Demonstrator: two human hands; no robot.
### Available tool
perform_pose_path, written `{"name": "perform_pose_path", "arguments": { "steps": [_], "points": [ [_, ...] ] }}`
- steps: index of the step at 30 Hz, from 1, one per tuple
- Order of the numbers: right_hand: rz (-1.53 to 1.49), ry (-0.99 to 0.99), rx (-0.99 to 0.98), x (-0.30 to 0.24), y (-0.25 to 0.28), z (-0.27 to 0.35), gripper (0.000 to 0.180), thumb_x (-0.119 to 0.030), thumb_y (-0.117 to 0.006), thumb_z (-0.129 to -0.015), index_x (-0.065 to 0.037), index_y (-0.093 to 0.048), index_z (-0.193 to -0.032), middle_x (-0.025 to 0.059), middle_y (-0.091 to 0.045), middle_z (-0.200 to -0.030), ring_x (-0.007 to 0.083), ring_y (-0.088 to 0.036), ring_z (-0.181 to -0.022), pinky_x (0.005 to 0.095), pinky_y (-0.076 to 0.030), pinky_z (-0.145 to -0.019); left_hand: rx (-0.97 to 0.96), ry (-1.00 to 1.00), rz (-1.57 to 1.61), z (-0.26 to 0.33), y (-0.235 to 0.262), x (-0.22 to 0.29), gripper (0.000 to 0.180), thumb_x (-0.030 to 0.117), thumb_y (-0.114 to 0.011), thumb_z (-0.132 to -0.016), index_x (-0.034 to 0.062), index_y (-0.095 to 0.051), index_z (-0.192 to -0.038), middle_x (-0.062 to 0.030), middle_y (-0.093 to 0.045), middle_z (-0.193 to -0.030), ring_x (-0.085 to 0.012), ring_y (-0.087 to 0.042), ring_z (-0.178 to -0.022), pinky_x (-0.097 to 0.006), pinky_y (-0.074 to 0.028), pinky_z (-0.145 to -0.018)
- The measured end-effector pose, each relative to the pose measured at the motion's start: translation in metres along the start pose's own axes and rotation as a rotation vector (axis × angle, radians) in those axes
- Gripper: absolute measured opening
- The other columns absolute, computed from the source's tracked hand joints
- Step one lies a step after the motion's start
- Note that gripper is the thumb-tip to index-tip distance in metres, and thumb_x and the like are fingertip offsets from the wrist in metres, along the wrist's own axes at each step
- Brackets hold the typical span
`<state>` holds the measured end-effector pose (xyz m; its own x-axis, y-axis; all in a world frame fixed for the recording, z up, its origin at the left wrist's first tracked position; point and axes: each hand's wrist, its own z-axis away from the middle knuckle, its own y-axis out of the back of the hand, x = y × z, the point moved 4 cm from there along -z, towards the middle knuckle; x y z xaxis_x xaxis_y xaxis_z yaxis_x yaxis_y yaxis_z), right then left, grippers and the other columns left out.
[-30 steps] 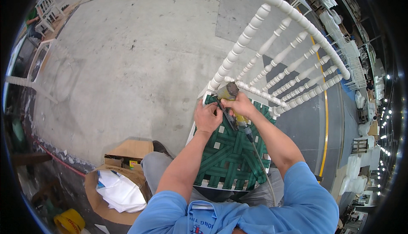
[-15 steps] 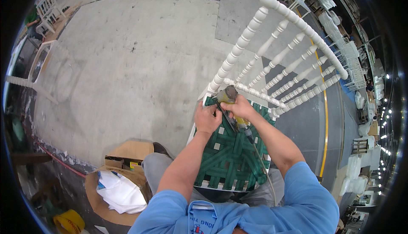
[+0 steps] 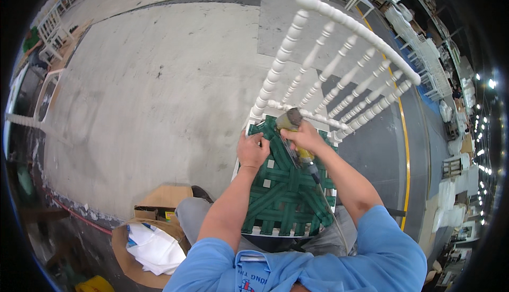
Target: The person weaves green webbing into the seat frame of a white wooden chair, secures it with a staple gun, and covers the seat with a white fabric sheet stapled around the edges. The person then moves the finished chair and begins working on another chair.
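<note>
Gripping a yellow power tool (image 3: 289, 118) in the right hand (image 3: 305, 137), with fingers wrapped round the body; slanting from far left to near right above the green webbing (image 3: 290, 178) of the chair seat, just right of the left hand (image 3: 252, 151). Bending the left hand's fingers at the webbing's far-left corner, nearest the chair back (image 3: 275, 69); impossible to tell whether pinching a strap.

bare right hand (image 3: 303, 137) gripping a yellow hosed tool (image 3: 289, 119) at centre, bare left hand (image 3: 252, 152) at a green woven-strap seat (image 3: 289, 178), white turned-spindle chair back (image 3: 366, 33) upper right, brown cardboard box (image 3: 165, 196) lower left
</note>
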<state>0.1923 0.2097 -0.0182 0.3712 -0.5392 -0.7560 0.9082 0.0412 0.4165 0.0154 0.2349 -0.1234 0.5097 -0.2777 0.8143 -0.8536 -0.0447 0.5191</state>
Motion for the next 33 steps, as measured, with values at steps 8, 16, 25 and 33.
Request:
{"name": "perform_pose_path", "arguments": {
  "steps": [8,16,25,33],
  "points": [
    [-0.268,0.007,0.390,0.023,0.138,0.235,0.032,-0.025,-0.075,-0.097,-0.001,-0.067,-0.118,0.0033,-0.069,-0.091,0.0120,-0.061,-0.061,0.0291,-0.051,-0.055,0.028,-0.193,-0.004,-0.040,0.024,-0.013,0.030,0.020,-0.069,-0.086,0.0077,-0.074,-0.114,-0.0148,-0.074,-0.110,-0.0370,-0.067,-0.110,-0.050,-0.044,-0.110],
    [-0.495,-0.434,1.135,0.173,0.152,0.480,0.038,-0.036,-0.071,-0.098,-0.004,-0.066,-0.117,0.0042,-0.069,-0.094,0.0134,-0.061,-0.063,0.0296,-0.050,-0.054,-0.772,-0.719,-0.071,0.101,0.029,0.088,0.078,0.037,-0.077,-0.087,0.0058,-0.046,-0.151,-0.0187,-0.036,-0.163,-0.0477,-0.024,-0.153,-0.065,-0.017,-0.122],
    [-0.975,-0.541,0.942,0.299,0.084,0.494,0.057,-0.047,-0.074,-0.096,0.000,-0.059,-0.123,0.0104,-0.066,-0.099,0.0201,-0.067,-0.066,0.0362,-0.056,-0.056,-1.143,-0.940,-0.343,0.173,0.011,0.097,0.103,0.043,-0.086,-0.077,0.0138,-0.034,-0.161,-0.0196,-0.022,-0.169,-0.0482,-0.017,-0.155,-0.071,-0.012,-0.121],
    [-0.372,-0.876,0.817,0.380,0.097,0.516,0.058,-0.047,-0.078,-0.090,0.003,-0.069,-0.118,0.0163,-0.073,-0.097,0.0279,-0.073,-0.078,0.0420,-0.061,-0.068,-1.017,-0.938,-0.427,0.168,0.017,0.092,0.095,0.044,-0.085,-0.078,0.0203,-0.040,-0.158,-0.0176,-0.026,-0.168,-0.0471,-0.023,-0.153,-0.076,-0.012,-0.118]
  ]
}}
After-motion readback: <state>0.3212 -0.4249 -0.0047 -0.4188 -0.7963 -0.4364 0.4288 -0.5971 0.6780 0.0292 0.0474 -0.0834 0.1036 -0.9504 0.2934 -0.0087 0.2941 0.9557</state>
